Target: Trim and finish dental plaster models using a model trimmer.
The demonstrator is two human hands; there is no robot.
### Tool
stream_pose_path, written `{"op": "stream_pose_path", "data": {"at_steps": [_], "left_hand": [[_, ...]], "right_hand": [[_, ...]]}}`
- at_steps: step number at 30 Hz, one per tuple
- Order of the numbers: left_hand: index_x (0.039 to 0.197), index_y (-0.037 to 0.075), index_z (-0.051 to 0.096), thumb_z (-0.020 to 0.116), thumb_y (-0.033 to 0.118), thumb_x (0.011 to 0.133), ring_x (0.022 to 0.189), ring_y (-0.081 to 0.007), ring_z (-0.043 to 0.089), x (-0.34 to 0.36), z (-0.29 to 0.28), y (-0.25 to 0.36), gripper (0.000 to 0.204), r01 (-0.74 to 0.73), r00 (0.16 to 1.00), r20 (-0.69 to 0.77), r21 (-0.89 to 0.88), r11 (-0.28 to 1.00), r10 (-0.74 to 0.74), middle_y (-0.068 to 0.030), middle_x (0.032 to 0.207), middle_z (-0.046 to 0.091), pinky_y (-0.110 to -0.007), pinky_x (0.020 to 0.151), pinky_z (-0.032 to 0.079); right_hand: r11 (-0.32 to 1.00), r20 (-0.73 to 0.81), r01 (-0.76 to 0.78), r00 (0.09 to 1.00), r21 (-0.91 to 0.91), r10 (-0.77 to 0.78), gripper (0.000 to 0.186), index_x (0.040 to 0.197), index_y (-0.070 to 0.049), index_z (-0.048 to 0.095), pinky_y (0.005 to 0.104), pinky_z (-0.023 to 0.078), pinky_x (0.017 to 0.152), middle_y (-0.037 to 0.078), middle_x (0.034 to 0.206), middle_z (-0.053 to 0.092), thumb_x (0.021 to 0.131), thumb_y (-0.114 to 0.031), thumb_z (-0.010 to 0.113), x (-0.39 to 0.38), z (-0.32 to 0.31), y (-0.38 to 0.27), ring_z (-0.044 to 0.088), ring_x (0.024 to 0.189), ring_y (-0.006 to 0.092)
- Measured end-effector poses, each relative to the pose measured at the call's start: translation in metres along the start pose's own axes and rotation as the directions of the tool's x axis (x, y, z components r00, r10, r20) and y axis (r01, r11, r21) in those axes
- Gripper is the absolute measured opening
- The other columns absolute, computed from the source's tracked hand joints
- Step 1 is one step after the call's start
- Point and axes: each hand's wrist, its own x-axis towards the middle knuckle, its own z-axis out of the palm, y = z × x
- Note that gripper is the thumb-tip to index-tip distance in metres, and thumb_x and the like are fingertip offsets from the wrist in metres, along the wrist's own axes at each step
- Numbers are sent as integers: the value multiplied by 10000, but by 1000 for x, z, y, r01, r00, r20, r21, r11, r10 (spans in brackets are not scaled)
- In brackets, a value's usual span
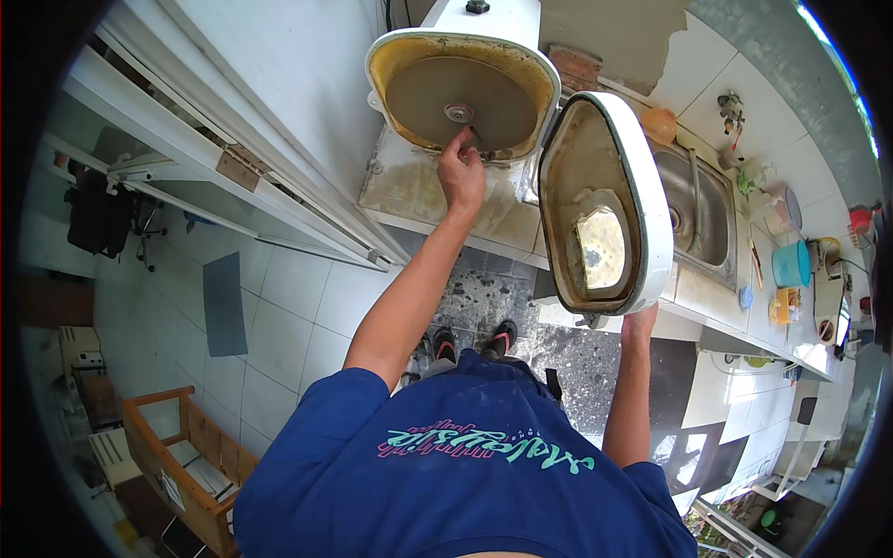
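My left hand (pixel 460 167) reaches into the open white machine housing (pixel 479 19), its fingertips at the dark round disc (pixel 419 102) just below the metal hub (pixel 457 112). Those fingers are bent together; whatever they may hold is too small to make out. The housing's inner wall is stained yellow-brown. My right hand (pixel 639 321) grips the bottom of the detached white cover (pixel 651 214), held upright beside the housing. Dirty residue lines the cover's inside, and a pale shiny patch sits low in it.
A stained counter (pixel 400 186) runs under the housing to a steel sink (pixel 716 214), with a blue cup (pixel 791 263), orange bowl (pixel 659 126) and small items. A white door frame (pixel 186 139) stands left. A wooden crate (pixel 163 428) sits lower left, my feet on speckled tiles.
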Motion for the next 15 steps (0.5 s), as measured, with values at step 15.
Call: {"op": "stream_pose_path", "data": {"at_steps": [15], "left_hand": [[1165,-21,611,506,8,854,924,-197,625,-26,-6,-38,329,80,995,64,-37,996,-78,-127,1100,661,-305,820,480]], "right_hand": [[996,19,-75,997,43,74,574,1204,53,552,299,503,817,122,1093,647,956,-463,516,-5,1,-5,631,959,179]]}}
